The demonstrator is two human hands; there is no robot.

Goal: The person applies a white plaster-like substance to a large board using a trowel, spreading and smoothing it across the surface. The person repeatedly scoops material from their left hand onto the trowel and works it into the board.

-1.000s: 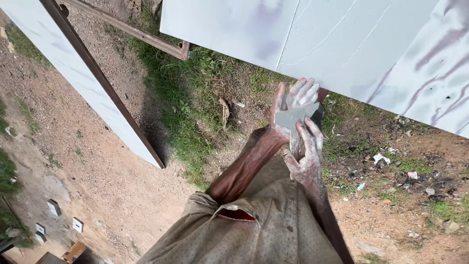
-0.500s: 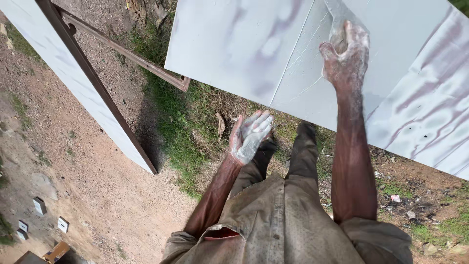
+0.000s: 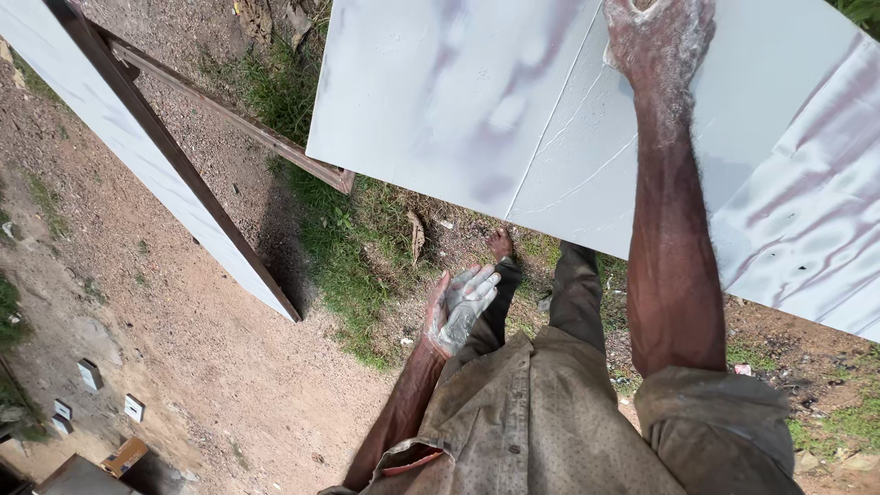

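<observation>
The biggest thing in view was a large white panel (image 3: 458, 101), standing on the ground in front of the person and filling most of the upper picture. Its surface was pale, with purple-grey shadows across it, and a thin straight seam ran down it. Around the seam the surface looked smeared with a white paste. A second white panel (image 3: 119, 137) with a dark brown frame stood at the left, well apart from the first one. A rusty metal bar (image 3: 238, 124) ran along the ground between the two panels.

Below lay bare sandy ground (image 3: 165, 367) and a strip of green grass (image 3: 339, 247) along the foot of the big panel. Some small pale blocks (image 3: 90, 374) lay on the sand at the lower left.

The person wore an olive-brown shirt (image 3: 550, 422), dusty and stained, and dark trousers. One bare foot (image 3: 500, 244) stood on the soil close to the bottom edge of the large panel.

The right hand (image 3: 658, 37) was raised high and pressed against the large panel near the seam. It was covered with white paste; whether it held something I cannot tell, because the top edge cut it off.

The left hand (image 3: 461, 307) hung low in front of the body, touching nothing. Its fingers were loosely spread, the palm coated with grey-white paste.
</observation>
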